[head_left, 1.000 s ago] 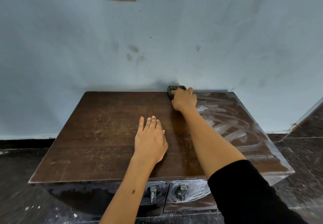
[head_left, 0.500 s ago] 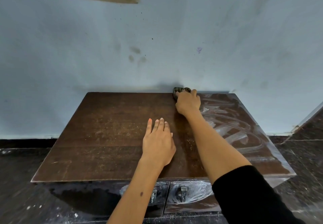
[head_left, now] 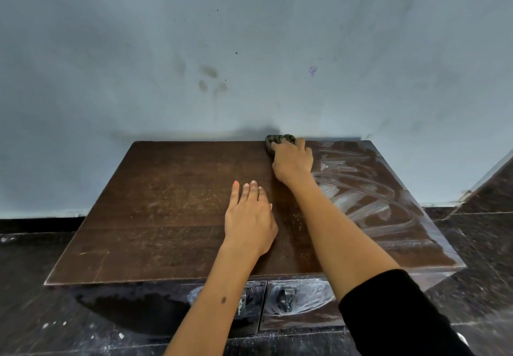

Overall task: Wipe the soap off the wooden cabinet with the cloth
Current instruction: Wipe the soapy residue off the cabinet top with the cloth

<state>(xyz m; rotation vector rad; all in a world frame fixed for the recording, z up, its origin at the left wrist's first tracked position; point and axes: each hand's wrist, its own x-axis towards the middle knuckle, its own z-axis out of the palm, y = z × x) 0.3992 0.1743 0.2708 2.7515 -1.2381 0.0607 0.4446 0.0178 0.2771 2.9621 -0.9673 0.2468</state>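
1. Nearest the camera, the cabinet's two drawer fronts (head_left: 299, 303) carried white soap smears around their handles, most thickly on the right-hand one, and no hand was near them.
2. Further in, the left hand (head_left: 249, 217) lay flat on the middle of the wooden cabinet (head_left: 155, 217) top, fingers straight and close together, holding nothing; it looked like a brace rather than a working hand.
3. Beyond it, the right hand (head_left: 293, 160) was stretched to the back edge of the top, its fingers curled over the bunched dark cloth (head_left: 277, 141) and pressing it down where the wood meets the wall (head_left: 249, 64).
4. Just to the right of that hand, the soap (head_left: 369, 200) lay as pale curved streaks running from the back edge toward the front right corner, so the band's long axis went far to near along the right side.
5. Left of the cloth the wood looked dark and mostly free of soap.
6. Judging by this, the right hand was much the nearer to the remaining soap, and the coming stroke needed to carry the cloth rightward and back toward the person along those streaks.
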